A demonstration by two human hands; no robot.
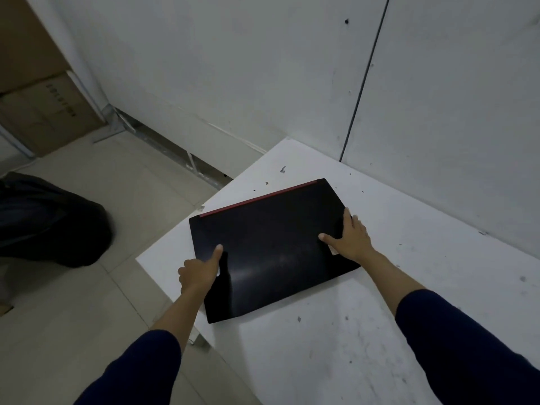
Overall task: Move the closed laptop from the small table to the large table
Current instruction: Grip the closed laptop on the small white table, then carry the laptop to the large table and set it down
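Black closed laptop (271,247) lies skewed on white surface (409,273), long axis running left-right between both grips; left hand (200,271) clamps near-left edge, right hand (349,236) spread over right edge; equally near.

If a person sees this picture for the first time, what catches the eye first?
A closed black laptop with a red strip lies askew on the white table. The left hand and right hand grip its two sides. A dark bag sits on the floor at left.
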